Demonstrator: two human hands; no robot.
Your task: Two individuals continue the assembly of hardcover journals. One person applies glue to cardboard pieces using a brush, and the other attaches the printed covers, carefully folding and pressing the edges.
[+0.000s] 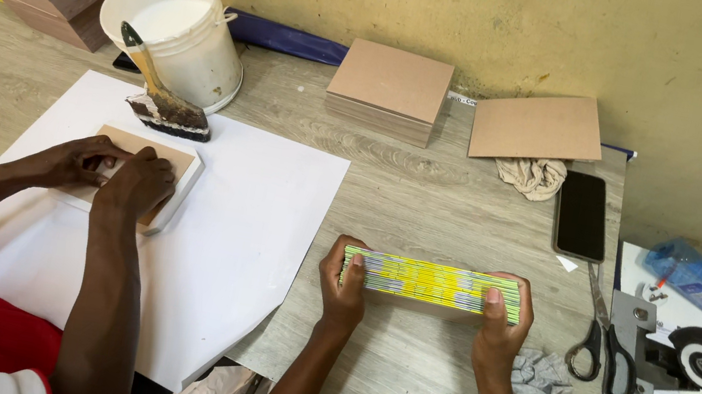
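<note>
Both hands, left hand (345, 285) and right hand (499, 321), clamped on opposite ends of yellow booklet stack (430, 283) between them.

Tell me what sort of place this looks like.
Probably a small bookbinding workshop: a bucket of white glue with a brush, cut board stacks, and both hands squaring a stack of booklets.

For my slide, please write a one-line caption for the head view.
Both hands, left and right, grip a yellow booklet stack over the table; a co-worker presses a board.
</note>
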